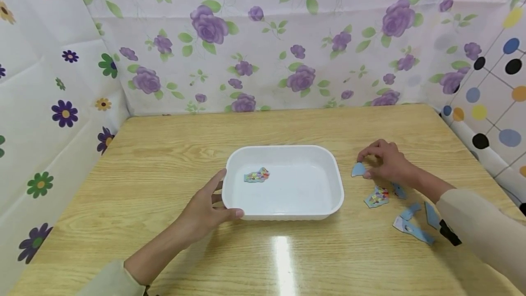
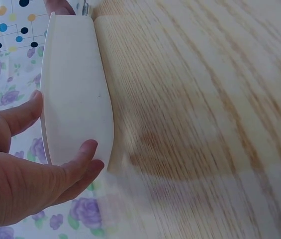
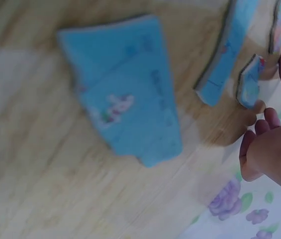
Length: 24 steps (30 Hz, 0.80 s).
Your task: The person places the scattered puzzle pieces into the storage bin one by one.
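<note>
A white plastic tray stands on the table, with one colourful map puzzle piece lying inside on the left. My left hand holds the tray's near left corner, thumb at the front rim and fingers along the left side. To the right of the tray, my right hand pinches a small light-blue puzzle piece between thumb and fingers, low over the table. Just below that hand lie a multicoloured puzzle piece and a small blue piece, partly hidden by the hand.
Nearer the right forearm lie several more blue puzzle pieces, one with a small picture. A black band shows under the right sleeve. Flower-patterned sheets border the wooden table at the back and sides.
</note>
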Available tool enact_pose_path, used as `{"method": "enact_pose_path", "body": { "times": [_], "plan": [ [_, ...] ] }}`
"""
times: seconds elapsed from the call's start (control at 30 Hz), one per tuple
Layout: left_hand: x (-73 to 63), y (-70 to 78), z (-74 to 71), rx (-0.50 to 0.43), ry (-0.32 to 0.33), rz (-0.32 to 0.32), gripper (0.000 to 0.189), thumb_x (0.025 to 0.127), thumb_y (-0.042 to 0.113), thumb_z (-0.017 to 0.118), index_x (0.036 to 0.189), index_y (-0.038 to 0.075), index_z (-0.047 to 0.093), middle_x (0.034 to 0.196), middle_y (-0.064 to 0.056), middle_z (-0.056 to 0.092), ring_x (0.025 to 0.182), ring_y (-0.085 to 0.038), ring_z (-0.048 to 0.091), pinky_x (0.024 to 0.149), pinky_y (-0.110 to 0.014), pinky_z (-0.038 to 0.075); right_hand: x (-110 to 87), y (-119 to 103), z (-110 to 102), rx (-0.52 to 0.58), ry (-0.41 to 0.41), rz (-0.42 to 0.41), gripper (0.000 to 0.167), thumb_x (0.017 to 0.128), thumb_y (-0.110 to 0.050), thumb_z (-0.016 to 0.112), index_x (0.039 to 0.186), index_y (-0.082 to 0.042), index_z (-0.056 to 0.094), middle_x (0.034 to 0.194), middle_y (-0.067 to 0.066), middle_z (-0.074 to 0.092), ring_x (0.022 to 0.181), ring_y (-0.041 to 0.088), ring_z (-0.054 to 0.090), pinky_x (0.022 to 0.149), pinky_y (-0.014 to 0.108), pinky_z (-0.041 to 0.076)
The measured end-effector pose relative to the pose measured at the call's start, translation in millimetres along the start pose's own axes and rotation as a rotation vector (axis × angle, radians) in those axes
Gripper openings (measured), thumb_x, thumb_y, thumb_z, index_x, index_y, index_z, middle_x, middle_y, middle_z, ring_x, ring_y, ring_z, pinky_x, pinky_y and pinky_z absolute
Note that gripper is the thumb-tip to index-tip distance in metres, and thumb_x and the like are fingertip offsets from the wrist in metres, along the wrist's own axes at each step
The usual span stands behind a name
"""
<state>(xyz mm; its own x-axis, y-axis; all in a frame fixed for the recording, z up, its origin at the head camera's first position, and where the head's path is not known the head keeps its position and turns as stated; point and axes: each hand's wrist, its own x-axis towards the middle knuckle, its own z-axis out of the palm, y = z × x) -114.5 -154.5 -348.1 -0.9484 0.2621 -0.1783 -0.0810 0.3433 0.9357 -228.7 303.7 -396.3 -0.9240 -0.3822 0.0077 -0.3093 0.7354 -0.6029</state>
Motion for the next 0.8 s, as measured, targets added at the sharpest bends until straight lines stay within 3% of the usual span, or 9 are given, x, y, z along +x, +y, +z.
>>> {"method": "enact_pose_path", "body": {
  "times": [0.23,0.43,0.6,0.8],
  "plan": [
    [-0.9,-0.3,-0.1,0.005,-0.002,0.000,0.105,0.076,0.016,0.082,0.155,0.013,0.013,0.145,-0.017,0.038,0.120,-0.036,0.053,0.088,-0.033,0.056,-4.5,1,9,-0.115,0.091,-0.123,0.031,0.079,-0.009,0.079,0.107,-0.014,0.068,0.111,0.014,0.048,0.092,0.031,0.034,0.071,0.042,0.024],
    [-0.6,-0.4,0.2,0.020,0.005,0.003,0.105,0.077,0.016,0.082,0.155,0.013,0.013,0.145,-0.017,0.038,0.121,-0.036,0.053,0.088,-0.033,0.056,-6.7,2,14,-0.254,0.136,-0.209,0.033,0.078,-0.007,0.078,0.108,-0.015,0.067,0.112,0.015,0.050,0.093,0.032,0.037,0.070,0.043,0.029],
    [-0.6,-0.1,0.4,0.022,0.003,0.004,0.104,0.077,0.016,0.082,0.155,0.012,0.013,0.145,-0.018,0.039,0.121,-0.036,0.053,0.089,-0.033,0.055,-4.3,-5,9,-0.244,0.103,-0.164,0.032,0.080,-0.006,0.077,0.109,-0.008,0.065,0.118,0.019,0.047,0.098,0.036,0.036,0.073,0.045,0.030],
    [-0.6,0.6,0.3,0.032,0.010,0.001,0.104,0.077,0.017,0.082,0.155,0.011,0.014,0.145,-0.017,0.039,0.121,-0.035,0.053,0.089,-0.033,0.055,0.6,-16,-2,-0.142,0.118,-0.098,0.028,0.084,-0.007,0.073,0.108,-0.002,0.059,0.124,0.026,0.038,0.103,0.042,0.030,0.078,0.056,0.028]
  ]
}}
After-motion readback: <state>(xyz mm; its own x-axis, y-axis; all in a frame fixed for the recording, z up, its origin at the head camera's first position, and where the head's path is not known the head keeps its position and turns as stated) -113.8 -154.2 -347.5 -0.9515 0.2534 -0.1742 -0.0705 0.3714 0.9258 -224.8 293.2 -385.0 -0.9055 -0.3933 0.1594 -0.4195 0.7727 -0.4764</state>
